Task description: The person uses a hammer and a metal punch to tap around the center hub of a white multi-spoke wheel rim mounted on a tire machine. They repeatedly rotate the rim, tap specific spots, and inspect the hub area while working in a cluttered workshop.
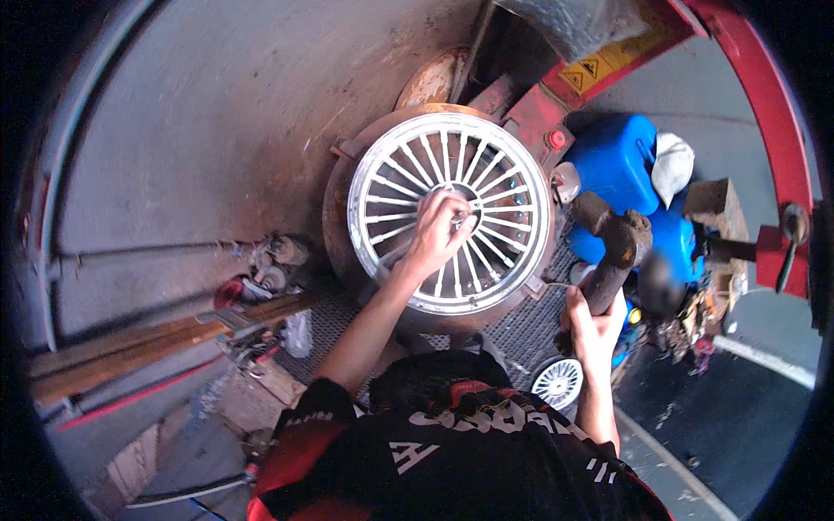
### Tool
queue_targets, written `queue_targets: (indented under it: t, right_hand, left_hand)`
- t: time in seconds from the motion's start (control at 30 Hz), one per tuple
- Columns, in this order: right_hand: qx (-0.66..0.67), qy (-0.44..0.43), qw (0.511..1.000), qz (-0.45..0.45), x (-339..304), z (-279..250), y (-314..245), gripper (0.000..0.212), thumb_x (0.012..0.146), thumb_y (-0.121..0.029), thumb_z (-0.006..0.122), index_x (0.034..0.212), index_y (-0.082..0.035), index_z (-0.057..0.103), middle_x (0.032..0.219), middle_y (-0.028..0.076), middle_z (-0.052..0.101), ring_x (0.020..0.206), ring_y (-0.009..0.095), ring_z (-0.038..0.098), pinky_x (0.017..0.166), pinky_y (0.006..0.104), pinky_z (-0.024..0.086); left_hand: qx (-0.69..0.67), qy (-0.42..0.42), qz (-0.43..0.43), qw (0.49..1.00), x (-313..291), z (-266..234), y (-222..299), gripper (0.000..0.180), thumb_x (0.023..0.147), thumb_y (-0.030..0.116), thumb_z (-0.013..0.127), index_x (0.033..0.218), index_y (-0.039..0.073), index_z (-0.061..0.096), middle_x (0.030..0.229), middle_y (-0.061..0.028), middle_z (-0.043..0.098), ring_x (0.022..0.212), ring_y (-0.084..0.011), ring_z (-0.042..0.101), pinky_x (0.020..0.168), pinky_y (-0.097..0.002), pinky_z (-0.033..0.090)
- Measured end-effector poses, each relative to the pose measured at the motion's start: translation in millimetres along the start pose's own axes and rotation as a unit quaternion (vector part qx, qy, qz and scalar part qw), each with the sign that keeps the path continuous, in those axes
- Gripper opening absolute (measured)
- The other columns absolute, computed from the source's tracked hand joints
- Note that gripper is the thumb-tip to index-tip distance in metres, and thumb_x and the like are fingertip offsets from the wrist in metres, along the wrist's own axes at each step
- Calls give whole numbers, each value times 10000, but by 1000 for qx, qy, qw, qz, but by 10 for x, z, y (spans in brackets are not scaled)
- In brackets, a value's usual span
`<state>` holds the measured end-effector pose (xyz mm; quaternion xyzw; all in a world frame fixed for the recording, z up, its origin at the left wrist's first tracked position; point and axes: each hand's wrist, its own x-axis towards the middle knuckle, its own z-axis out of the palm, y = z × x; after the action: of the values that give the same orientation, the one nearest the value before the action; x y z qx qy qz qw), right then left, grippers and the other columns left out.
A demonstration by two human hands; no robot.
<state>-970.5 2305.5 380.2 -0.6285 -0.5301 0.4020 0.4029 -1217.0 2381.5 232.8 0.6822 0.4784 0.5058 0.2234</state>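
Observation:
A silver multi-spoke wheel rim (363, 208) lies flat in front of me on a round, rusty-brown stand (334, 230). My left hand (441, 227) is over the rim's hub, its fingers bent and closed at the centre. What they hold there, if anything, is mostly hidden by the hand. To the right of the rim, my right hand (595, 328) is wrapped round the lower end of a dark, rusty metal tool with a thick shaft and a wider, lumpy head (618, 247). The head points away from me, apart from the rim.
Blue plastic drums (615, 161) stand at the right, a white cloth-like bundle (672, 167) beside them. A red machine arm (764, 78) curves over the far right. A smaller spoked wheel (557, 384) is near my right forearm. Wooden planks (139, 347) and clutter lie at left.

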Motion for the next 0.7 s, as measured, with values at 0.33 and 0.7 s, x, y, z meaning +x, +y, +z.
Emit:
queue_targets:
  t: [0.33,0.7]
  right_hand:
    - [8,64,987,148,-274,-303,759,276,830,-59,657,1080,19,570,646,-12,533,582,60,453,536,250,400]
    - [82,89,959,255,-411,-633,963,263,883,-67,657,1087,-48,493,716,-28,488,547,53,435,475,225,348]
  left_hand:
    - [39,5,-89,995,374,-404,473,105,862,-14,660,966,-18,671,950,-126,684,869,-237,668,765,-324,526]
    - [16,137,-140,980,124,-631,633,114,876,-26,612,970,-19,676,939,-125,712,925,-236,659,855,-333,501]
